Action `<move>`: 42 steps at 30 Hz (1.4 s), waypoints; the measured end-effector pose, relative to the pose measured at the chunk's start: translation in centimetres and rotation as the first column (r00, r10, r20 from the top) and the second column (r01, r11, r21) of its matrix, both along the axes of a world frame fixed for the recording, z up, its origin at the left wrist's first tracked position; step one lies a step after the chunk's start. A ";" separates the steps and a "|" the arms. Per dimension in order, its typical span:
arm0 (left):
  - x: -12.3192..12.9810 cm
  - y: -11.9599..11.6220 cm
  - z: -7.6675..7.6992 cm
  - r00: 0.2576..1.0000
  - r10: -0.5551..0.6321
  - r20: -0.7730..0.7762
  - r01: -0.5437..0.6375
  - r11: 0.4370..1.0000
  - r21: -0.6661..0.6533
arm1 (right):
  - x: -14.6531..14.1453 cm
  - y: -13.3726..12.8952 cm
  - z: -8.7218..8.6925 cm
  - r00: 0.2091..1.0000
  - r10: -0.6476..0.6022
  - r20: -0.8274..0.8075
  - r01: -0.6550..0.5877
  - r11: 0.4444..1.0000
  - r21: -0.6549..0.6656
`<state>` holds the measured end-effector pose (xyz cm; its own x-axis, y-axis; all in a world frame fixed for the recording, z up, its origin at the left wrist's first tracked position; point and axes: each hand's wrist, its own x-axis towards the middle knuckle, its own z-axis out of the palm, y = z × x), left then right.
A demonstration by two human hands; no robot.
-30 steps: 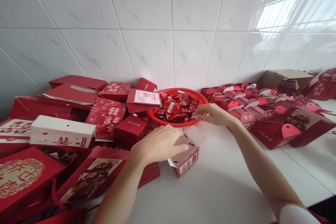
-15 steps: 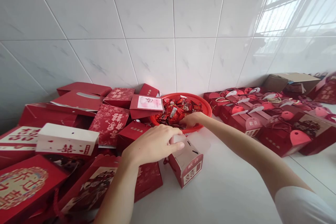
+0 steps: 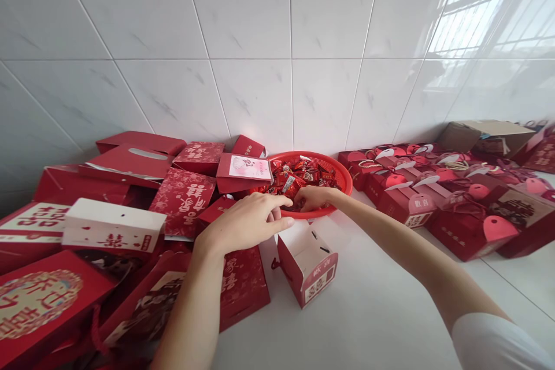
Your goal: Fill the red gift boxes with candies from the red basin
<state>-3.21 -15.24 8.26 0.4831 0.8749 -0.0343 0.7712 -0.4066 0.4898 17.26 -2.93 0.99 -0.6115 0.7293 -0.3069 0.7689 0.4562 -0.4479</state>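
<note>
My right hand [image 3: 315, 198] reaches into a red plastic basket [image 3: 346, 179] of red-wrapped candies [image 3: 291, 184]. Its fingers curl down into the candies, with the tips partly hidden. My left hand [image 3: 249, 222] hovers beside the basket's near edge, index finger and thumb apart and nothing held. Just right of its thumb stands a small red and white gift box [image 3: 318, 280] with its flaps up. That box sits on the white surface directly in front of the basket.
Red gift boxes lie piled on the left, one with a white side [image 3: 113, 225] showing. More small red handled boxes [image 3: 405, 202] stand in rows at right, with an open brown carton [image 3: 485, 134] behind them. A tiled wall [image 3: 251, 92] rises at the back.
My left hand has shifted slightly left, off the small box's flap. My right hand stays in the basket, its fingers now more curled. The view has tilted slightly.
</note>
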 end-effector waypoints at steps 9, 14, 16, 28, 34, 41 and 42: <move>0.1 0.4 -0.2 1.000 0.017 0.010 -0.018 0.999 0.028 | 4.3 0.6 0.3 0.880 -0.097 -0.465 0.076 0.995 -0.063; 0.5 1.0 -0.5 1.000 0.015 0.013 -0.016 0.999 0.033 | 5.3 -0.3 0.2 0.665 -0.279 -0.693 0.165 0.960 -0.228; 0.7 1.3 -0.7 0.999 0.025 0.023 -0.025 0.999 0.036 | 5.1 -0.5 0.1 0.559 -0.361 -0.746 0.179 0.932 -0.316; 1.0 2.1 -1.6 0.999 0.041 0.032 -0.043 0.996 0.072 | 4.7 -1.1 -0.3 0.300 -0.370 -0.879 0.271 0.917 -0.293; 2.5 2.7 -3.0 0.962 0.078 0.261 -0.105 0.990 0.090 | 3.5 -2.2 0.4 0.178 -0.335 -0.925 0.206 0.932 -0.298; 4.6 3.3 -4.1 0.651 0.153 0.744 -0.179 0.983 -0.045 | 1.9 -4.5 2.2 0.163 -0.162 -0.973 0.047 0.987 -0.156; 4.7 3.3 -4.1 0.599 0.161 0.784 -0.170 0.983 -0.072 | 2.0 -4.6 2.3 0.157 -0.163 -0.974 0.048 0.986 -0.158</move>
<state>1.47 -11.95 4.19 0.1679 0.9408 0.2944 0.1480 -0.3193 0.9360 19.23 -7.51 3.32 -0.3641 0.8258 0.4306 -0.2991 0.3342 -0.8938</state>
